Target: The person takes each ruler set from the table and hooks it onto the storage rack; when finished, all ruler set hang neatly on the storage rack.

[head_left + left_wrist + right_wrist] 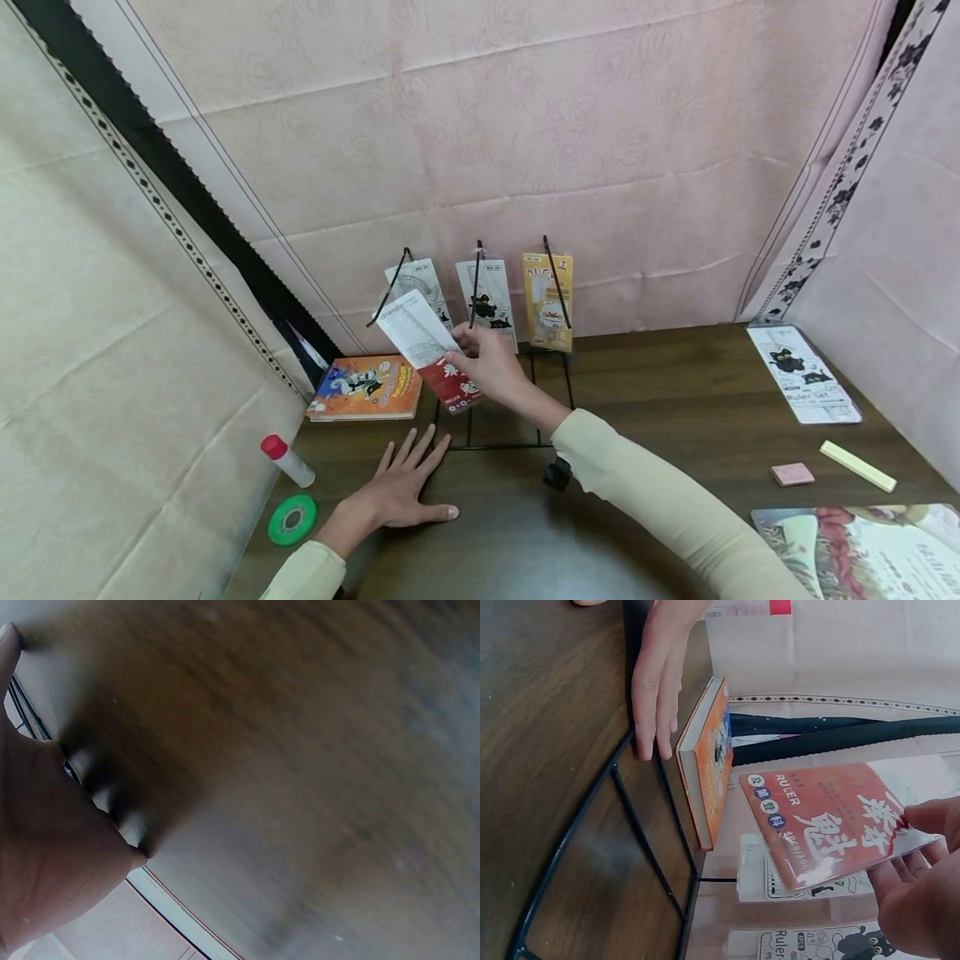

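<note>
My right hand (491, 362) pinches a red-and-white ruler set packet (416, 327) by its side edge, tilted in front of the left hook of a black wire display rack (495, 447). In the right wrist view, the packet (821, 825) shows "RULER SET" on its red part. Behind it, another ruler packet (423, 279) hangs on the left hook. A cat-printed packet (486, 292) hangs from the middle hook and a yellow one (547, 300) from the right. My left hand (401, 492) lies spread on the table, fingertips at the rack's base wire.
An orange book (367, 387) lies left of the rack. A red-capped glue stick (288, 460) and a green tape roll (292, 520) sit at the left edge. On the right are a ruler packet (804, 373), a pink eraser (792, 474), a yellow stick (858, 466) and a printed sheet (862, 550).
</note>
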